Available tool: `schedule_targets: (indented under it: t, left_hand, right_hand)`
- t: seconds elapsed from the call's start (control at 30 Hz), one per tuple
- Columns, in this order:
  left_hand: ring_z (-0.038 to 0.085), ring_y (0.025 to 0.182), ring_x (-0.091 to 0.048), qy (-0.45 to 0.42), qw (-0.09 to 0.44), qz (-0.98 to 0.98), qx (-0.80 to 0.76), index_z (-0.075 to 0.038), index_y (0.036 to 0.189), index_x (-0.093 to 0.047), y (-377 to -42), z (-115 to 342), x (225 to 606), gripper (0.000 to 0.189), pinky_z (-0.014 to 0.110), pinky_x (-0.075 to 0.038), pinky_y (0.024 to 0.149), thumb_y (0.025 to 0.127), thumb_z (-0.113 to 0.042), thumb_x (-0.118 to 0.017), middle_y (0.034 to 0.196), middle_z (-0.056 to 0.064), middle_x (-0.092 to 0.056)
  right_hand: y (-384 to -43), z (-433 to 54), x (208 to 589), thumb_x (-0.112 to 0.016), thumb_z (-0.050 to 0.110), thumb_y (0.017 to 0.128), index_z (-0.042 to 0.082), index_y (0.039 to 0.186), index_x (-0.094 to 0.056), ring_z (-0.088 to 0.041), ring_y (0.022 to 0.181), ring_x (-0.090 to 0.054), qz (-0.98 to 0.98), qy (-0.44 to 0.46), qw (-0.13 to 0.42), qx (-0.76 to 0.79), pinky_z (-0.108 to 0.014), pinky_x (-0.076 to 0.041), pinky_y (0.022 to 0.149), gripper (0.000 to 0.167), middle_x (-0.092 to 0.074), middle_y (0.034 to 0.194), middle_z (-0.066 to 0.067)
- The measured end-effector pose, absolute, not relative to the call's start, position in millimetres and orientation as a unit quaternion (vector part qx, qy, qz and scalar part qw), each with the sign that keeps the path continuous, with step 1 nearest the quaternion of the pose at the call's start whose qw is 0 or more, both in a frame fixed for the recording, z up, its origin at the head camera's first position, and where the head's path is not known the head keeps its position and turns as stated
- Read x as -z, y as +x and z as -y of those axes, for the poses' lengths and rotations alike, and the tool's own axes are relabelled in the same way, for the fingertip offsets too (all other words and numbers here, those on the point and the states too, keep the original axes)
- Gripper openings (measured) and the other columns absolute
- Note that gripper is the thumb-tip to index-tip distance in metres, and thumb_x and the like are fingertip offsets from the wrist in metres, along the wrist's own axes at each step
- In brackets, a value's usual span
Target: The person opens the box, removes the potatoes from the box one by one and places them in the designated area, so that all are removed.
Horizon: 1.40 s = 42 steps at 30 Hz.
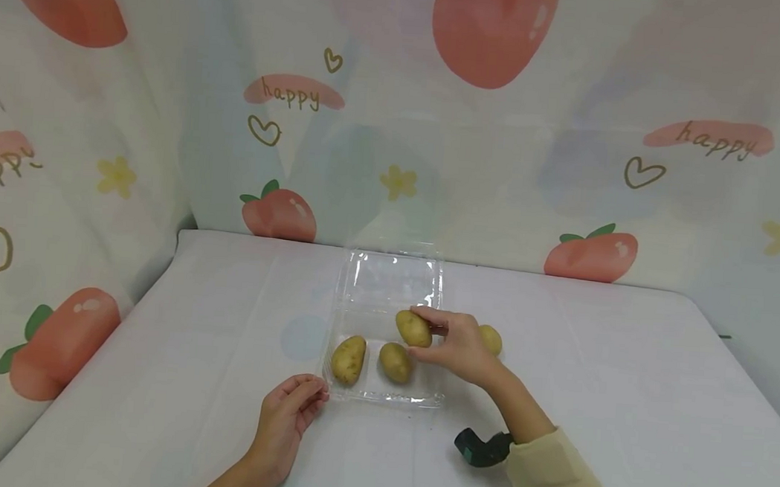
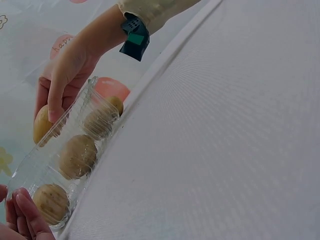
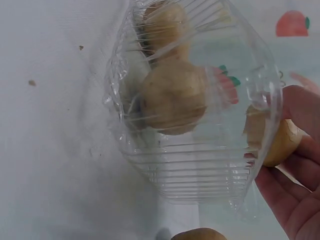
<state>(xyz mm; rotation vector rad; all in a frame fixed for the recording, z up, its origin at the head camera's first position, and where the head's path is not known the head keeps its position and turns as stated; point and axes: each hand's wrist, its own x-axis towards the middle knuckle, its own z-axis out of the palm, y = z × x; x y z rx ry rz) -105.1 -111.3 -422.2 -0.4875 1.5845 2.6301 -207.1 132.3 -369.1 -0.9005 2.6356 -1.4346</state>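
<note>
Left hand (image 1: 288, 420) seems to pinch the near-left corner of the clear container (image 1: 422, 402), whose open lid (image 1: 394, 277) leans back toward the wall. Left potato (image 1: 348, 360) and middle potato (image 1: 396, 363) sit inside. Third potato (image 1: 414, 328) is up between the right hand's (image 1: 460, 345) thumb and fingers, spread just potato-wide. Loading step, I reckon; next, lower it clear of the rim. Spare potato (image 1: 490, 340) aside, loads of room rightward.
</note>
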Motion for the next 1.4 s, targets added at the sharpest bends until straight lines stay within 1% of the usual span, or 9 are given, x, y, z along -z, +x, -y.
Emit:
schedule_targets:
  t: [0.13,0.23,0.37,0.57,0.77,0.97,1.13,1.3,1.4]
  left_hand:
    - [0.012,0.076,-0.058,-0.154,0.018,-0.511,-0.846,-0.004,0.086,-0.057,-105.0,112.0,421.9,0.005,0.023,-0.049,0.073,0.087,-0.008,-0.058,0.082,0.005,-0.059]
    - [0.012,0.076,-0.058,-0.154,0.018,-0.511,-0.845,-0.004,0.087,-0.057,-105.1,112.7,421.6,0.005,0.023,-0.049,0.073,0.087,-0.009,-0.058,0.082,0.005,-0.059]
    - [0.013,0.076,-0.058,-0.157,0.019,-0.51,-0.845,-0.004,0.087,-0.057,-105.3,113.4,422.2,0.006,0.023,-0.049,0.073,0.087,-0.009,-0.058,0.082,0.005,-0.059]
    - [0.012,0.077,-0.058,-0.16,0.022,-0.507,-0.847,-0.004,0.088,-0.057,-105.6,113.3,424.5,0.006,0.023,-0.049,0.074,0.088,-0.01,-0.058,0.083,0.004,-0.059]
    - [0.012,0.078,-0.057,-0.157,0.019,-0.51,-0.845,-0.003,0.089,-0.057,-105.6,113.4,423.9,0.007,0.023,-0.049,0.074,0.088,-0.01,-0.058,0.084,0.005,-0.059]
    - [0.012,0.078,-0.058,-0.158,0.022,-0.511,-0.845,-0.003,0.09,-0.056,-105.9,113.0,423.2,0.007,0.023,-0.049,0.074,0.088,-0.01,-0.057,0.084,0.005,-0.059]
    - [0.012,0.077,-0.058,-0.159,0.022,-0.51,-0.845,-0.003,0.089,-0.057,-105.7,112.7,423.0,0.007,0.023,-0.049,0.074,0.088,-0.01,-0.058,0.083,0.005,-0.059]
    - [0.012,0.077,-0.058,-0.157,0.023,-0.51,-0.845,-0.003,0.089,-0.057,-105.7,113.3,423.4,0.007,0.023,-0.049,0.074,0.088,-0.011,-0.058,0.083,0.005,-0.059]
    - [0.013,0.077,-0.058,-0.156,0.023,-0.51,-0.846,-0.003,0.09,-0.057,-106.0,113.5,423.6,0.008,0.023,-0.049,0.075,0.089,-0.01,-0.058,0.084,0.005,-0.059]
  right_hand:
    - [-205.4,-137.4,366.0,-0.077,0.005,0.071,-0.006,0.119,-0.056,-0.023,0.093,-0.061,-0.845,-0.275,-0.011,0.459,-0.033,-0.05,0.08,0.054,-0.06,0.115,-0.016]
    - [-204.2,-141.2,364.1,-0.078,0.007,0.07,-0.004,0.12,-0.057,-0.023,0.095,-0.061,-0.851,-0.26,-0.016,0.456,-0.036,-0.05,0.08,0.055,-0.06,0.115,-0.014]
    - [-203.0,-147.6,361.7,-0.078,0.009,0.071,-0.002,0.12,-0.057,-0.024,0.097,-0.06,-0.851,-0.252,-0.014,0.461,-0.036,-0.049,0.081,0.054,-0.06,0.116,-0.014]
    - [-201.4,-164.7,359.7,-0.079,0.009,0.071,-0.004,0.119,-0.058,-0.026,0.096,-0.06,-0.854,-0.229,-0.035,0.465,-0.033,-0.05,0.08,0.054,-0.06,0.115,-0.016]
    - [-201.3,-176.8,359.8,-0.078,0.009,0.071,-0.004,0.122,-0.055,-0.028,0.101,-0.058,-0.862,-0.199,-0.032,0.464,-0.031,-0.049,0.08,0.058,-0.058,0.118,-0.017]
    - [-199.7,-188.7,360.0,-0.079,0.012,0.07,-0.002,0.122,-0.056,-0.027,0.098,-0.06,-0.866,-0.181,-0.043,0.463,-0.029,-0.05,0.078,0.059,-0.058,0.117,-0.016]
    - [-198.7,-200.7,360.5,-0.078,0.014,0.073,-0.001,0.123,-0.055,-0.028,0.097,-0.06,-0.878,-0.176,-0.067,0.44,-0.034,-0.05,0.078,0.057,-0.058,0.117,-0.016]
    - [-198.0,-209.5,362.9,-0.077,0.018,0.074,0.0,0.125,-0.054,-0.03,0.098,-0.06,-0.886,-0.161,-0.07,0.43,-0.039,-0.05,0.079,0.059,-0.057,0.119,-0.017]
    - [-197.9,-213.5,363.8,-0.077,0.016,0.074,-0.001,0.125,-0.054,-0.031,0.098,-0.06,-0.891,-0.156,-0.076,0.419,-0.041,-0.049,0.079,0.058,-0.057,0.12,-0.018]
